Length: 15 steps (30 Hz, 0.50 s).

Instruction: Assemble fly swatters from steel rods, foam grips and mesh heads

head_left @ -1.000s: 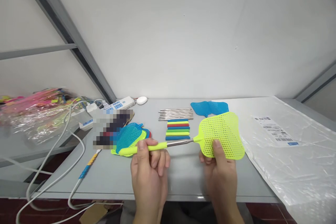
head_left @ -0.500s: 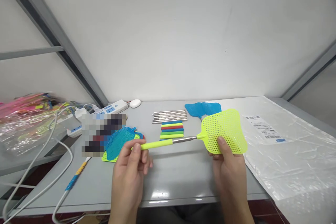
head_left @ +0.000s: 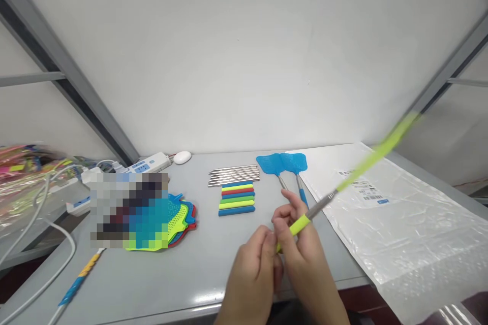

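Note:
A yellow-green fly swatter [head_left: 300, 224] slants up to the right, its blade edge-on and blurred by motion. My right hand [head_left: 307, 251] is closed around its handle, just below the metal rod. At the handle's lower end my left hand [head_left: 251, 264] pinches it; the fingertips are partly hidden. Beyond my hands lie two blue fly swatters [head_left: 275, 163] with metal rods. Several coloured handle sleeves [head_left: 237, 205] lie in a stack on the table, and several metal rods [head_left: 233, 175] rest behind them. Loose swatter heads [head_left: 177, 221] in blue, green and red are piled at the left.
A white plastic mailer bag [head_left: 404, 233] with a label covers the table's right side. At the left stand a power strip [head_left: 152, 163], a white oval object [head_left: 182, 157] and a cable [head_left: 82, 277] with a yellow and blue wrap. Bagged colourful items [head_left: 30, 177] sit far left.
My right hand has left the swatter's blade and now grips its handle. My left hand has moved right to the handle's end. The swatter has swung up and rightward; the view has shifted.

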Each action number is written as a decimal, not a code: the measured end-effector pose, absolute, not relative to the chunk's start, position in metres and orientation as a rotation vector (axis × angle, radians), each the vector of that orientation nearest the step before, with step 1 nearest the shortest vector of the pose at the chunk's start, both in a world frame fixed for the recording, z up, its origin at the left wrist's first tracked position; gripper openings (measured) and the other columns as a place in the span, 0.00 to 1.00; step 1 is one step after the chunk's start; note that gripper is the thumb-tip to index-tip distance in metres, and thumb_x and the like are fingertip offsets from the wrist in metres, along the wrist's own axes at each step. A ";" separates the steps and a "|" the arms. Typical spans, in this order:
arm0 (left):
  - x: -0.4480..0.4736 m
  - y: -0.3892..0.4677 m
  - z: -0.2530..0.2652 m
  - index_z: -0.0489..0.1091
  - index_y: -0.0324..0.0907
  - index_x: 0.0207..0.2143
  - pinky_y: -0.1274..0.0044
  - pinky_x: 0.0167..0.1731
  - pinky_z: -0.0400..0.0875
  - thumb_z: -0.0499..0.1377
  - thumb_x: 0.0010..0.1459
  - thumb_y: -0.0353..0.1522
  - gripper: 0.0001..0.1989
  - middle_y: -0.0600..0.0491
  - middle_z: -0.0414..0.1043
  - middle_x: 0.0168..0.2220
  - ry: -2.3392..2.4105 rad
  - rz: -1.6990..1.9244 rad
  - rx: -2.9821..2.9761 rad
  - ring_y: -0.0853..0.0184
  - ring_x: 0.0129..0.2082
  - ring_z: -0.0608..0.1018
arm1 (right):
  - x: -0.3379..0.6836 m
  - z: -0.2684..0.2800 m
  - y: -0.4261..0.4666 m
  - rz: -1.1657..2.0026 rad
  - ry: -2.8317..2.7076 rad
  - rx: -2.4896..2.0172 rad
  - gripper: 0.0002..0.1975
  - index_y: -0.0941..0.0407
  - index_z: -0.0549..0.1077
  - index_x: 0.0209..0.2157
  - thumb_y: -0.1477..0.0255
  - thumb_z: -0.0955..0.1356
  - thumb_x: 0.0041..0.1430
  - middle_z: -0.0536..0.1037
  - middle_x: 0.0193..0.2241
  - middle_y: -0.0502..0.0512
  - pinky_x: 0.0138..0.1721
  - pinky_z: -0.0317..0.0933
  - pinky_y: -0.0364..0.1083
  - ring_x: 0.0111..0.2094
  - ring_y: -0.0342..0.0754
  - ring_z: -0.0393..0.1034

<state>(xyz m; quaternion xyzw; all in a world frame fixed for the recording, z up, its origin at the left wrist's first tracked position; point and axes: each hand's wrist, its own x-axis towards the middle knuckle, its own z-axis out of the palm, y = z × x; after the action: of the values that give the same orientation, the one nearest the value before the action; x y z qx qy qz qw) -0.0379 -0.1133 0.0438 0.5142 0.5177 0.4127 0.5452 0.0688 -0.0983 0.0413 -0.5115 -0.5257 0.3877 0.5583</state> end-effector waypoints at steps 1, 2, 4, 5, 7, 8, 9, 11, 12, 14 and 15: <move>-0.030 -0.112 0.043 0.71 0.44 0.31 0.79 0.20 0.65 0.50 0.64 0.49 0.22 0.57 0.65 0.16 1.199 1.016 1.178 0.68 0.18 0.68 | 0.069 0.043 -0.099 0.893 -1.280 -1.273 0.24 0.52 0.62 0.59 0.60 0.64 0.64 0.73 0.36 0.52 0.39 0.65 0.46 0.36 0.48 0.71; -0.025 -0.111 0.042 0.74 0.44 0.36 0.78 0.24 0.68 0.50 0.64 0.48 0.21 0.55 0.69 0.19 1.170 1.059 1.138 0.66 0.21 0.72 | 0.069 0.045 -0.100 0.860 -1.318 -1.339 0.23 0.52 0.64 0.57 0.60 0.64 0.64 0.75 0.38 0.53 0.38 0.64 0.46 0.37 0.49 0.71; -0.018 -0.108 0.040 0.75 0.43 0.43 0.76 0.32 0.72 0.53 0.64 0.46 0.19 0.50 0.76 0.28 1.095 1.112 1.082 0.62 0.31 0.78 | 0.072 0.049 -0.100 0.791 -1.379 -1.449 0.17 0.52 0.69 0.50 0.60 0.64 0.64 0.76 0.36 0.53 0.34 0.63 0.46 0.36 0.50 0.72; -0.018 -0.106 0.039 0.75 0.44 0.46 0.75 0.35 0.73 0.54 0.64 0.45 0.18 0.48 0.77 0.32 1.051 1.112 1.067 0.62 0.35 0.78 | 0.074 0.050 -0.099 0.772 -1.401 -1.487 0.14 0.52 0.71 0.45 0.60 0.63 0.64 0.76 0.34 0.52 0.32 0.62 0.45 0.33 0.50 0.72; -0.019 -0.101 0.037 0.75 0.44 0.46 0.76 0.35 0.72 0.53 0.65 0.43 0.17 0.49 0.77 0.33 0.966 1.072 1.093 0.62 0.35 0.78 | 0.079 0.051 -0.096 0.754 -1.437 -1.556 0.14 0.52 0.71 0.38 0.59 0.61 0.66 0.75 0.27 0.50 0.27 0.58 0.45 0.28 0.49 0.70; -0.022 -0.099 0.036 0.76 0.45 0.43 0.76 0.33 0.71 0.52 0.66 0.42 0.16 0.50 0.76 0.31 0.939 1.045 1.155 0.63 0.32 0.77 | 0.082 0.051 -0.092 0.743 -1.449 -1.606 0.15 0.52 0.71 0.35 0.58 0.59 0.66 0.74 0.24 0.50 0.26 0.56 0.45 0.26 0.49 0.69; -0.025 -0.096 0.036 0.76 0.45 0.39 0.77 0.30 0.69 0.52 0.66 0.41 0.16 0.51 0.75 0.28 0.934 1.023 1.250 0.64 0.28 0.75 | 0.085 0.050 -0.088 0.716 -1.459 -1.668 0.16 0.52 0.71 0.34 0.58 0.58 0.66 0.73 0.22 0.49 0.25 0.55 0.45 0.24 0.50 0.68; -0.033 -0.091 0.036 0.75 0.46 0.30 0.77 0.25 0.64 0.52 0.66 0.39 0.16 0.53 0.71 0.23 0.986 1.007 1.486 0.65 0.23 0.70 | 0.094 0.048 -0.078 0.607 -1.488 -1.792 0.17 0.52 0.72 0.37 0.58 0.58 0.66 0.74 0.22 0.50 0.26 0.55 0.46 0.25 0.51 0.69; -0.038 -0.089 0.036 0.74 0.46 0.28 0.77 0.25 0.62 0.52 0.66 0.38 0.15 0.53 0.70 0.23 1.023 1.002 1.600 0.64 0.24 0.70 | 0.098 0.046 -0.073 0.539 -1.499 -1.841 0.18 0.52 0.73 0.40 0.58 0.57 0.67 0.76 0.24 0.51 0.28 0.56 0.46 0.27 0.52 0.70; -0.051 -0.086 0.037 0.74 0.46 0.30 0.76 0.29 0.63 0.53 0.65 0.36 0.13 0.52 0.72 0.27 1.071 0.999 1.761 0.63 0.27 0.72 | 0.108 0.043 -0.061 0.421 -1.499 -1.923 0.19 0.52 0.73 0.48 0.60 0.57 0.66 0.79 0.30 0.54 0.32 0.57 0.47 0.32 0.53 0.72; -0.059 -0.086 0.037 0.74 0.46 0.32 0.76 0.31 0.64 0.53 0.65 0.36 0.11 0.51 0.74 0.29 1.085 1.009 1.808 0.62 0.30 0.73 | 0.112 0.042 -0.056 0.377 -1.489 -1.966 0.19 0.52 0.71 0.51 0.60 0.57 0.66 0.80 0.32 0.55 0.33 0.57 0.47 0.34 0.54 0.72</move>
<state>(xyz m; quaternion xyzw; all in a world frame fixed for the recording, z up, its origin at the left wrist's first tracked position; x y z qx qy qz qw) -0.0591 -0.0858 0.0374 0.7117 0.4272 0.3974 0.3912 0.1117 -0.0557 0.0419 -0.7471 -0.5659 0.1434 0.3177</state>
